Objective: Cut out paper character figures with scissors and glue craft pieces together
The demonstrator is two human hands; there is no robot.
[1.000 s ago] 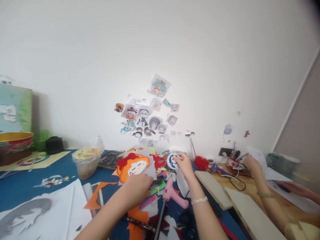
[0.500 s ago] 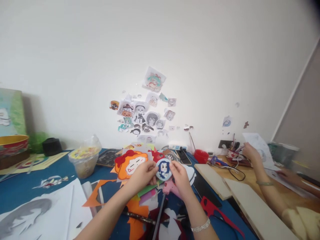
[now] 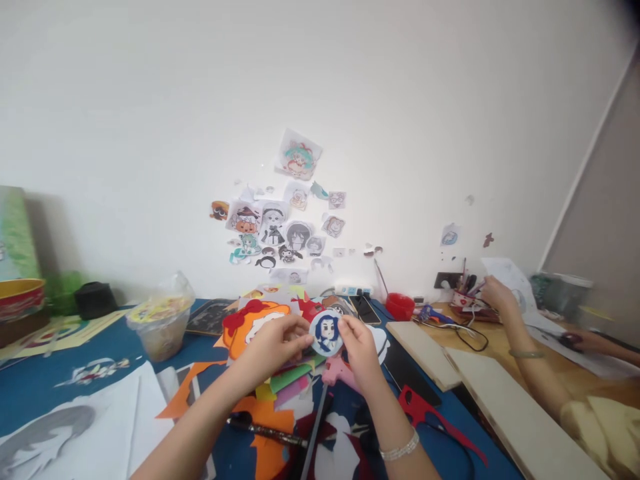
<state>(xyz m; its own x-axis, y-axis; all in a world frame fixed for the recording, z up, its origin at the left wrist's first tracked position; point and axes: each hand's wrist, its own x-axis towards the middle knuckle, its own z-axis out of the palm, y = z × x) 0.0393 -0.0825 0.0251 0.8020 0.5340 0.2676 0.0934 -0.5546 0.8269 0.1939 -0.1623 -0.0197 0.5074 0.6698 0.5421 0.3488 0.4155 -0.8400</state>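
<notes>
A round disc [image 3: 327, 332] with a blue-haired cartoon figure is held upright over the crowded table. My right hand [image 3: 356, 340] pinches its right edge between thumb and fingers. At the left edge, my left hand [image 3: 287, 339] has its thumb and fingers drawn together against the rim. Just below the disc lies a pink glue gun [image 3: 340, 373], a clear stick pointing down from it. Behind my left hand is an orange-haired felt cutout [image 3: 237, 333] with a red bow, partly covered.
Scissors with red handles [image 3: 415, 407] lie right of my right wrist. A lidded plastic cup [image 3: 161, 330] stands at left, a red bowl [image 3: 400, 307] at back. Pale boards [image 3: 505, 400] lie at right, beside another person's arm [image 3: 520, 333]. Orange scraps [image 3: 270, 427] cover the front.
The view has shifted slightly, so most things sit a little further left. My left fingers have eased outward along the disc's left edge. The right hand keeps its pinch.
</notes>
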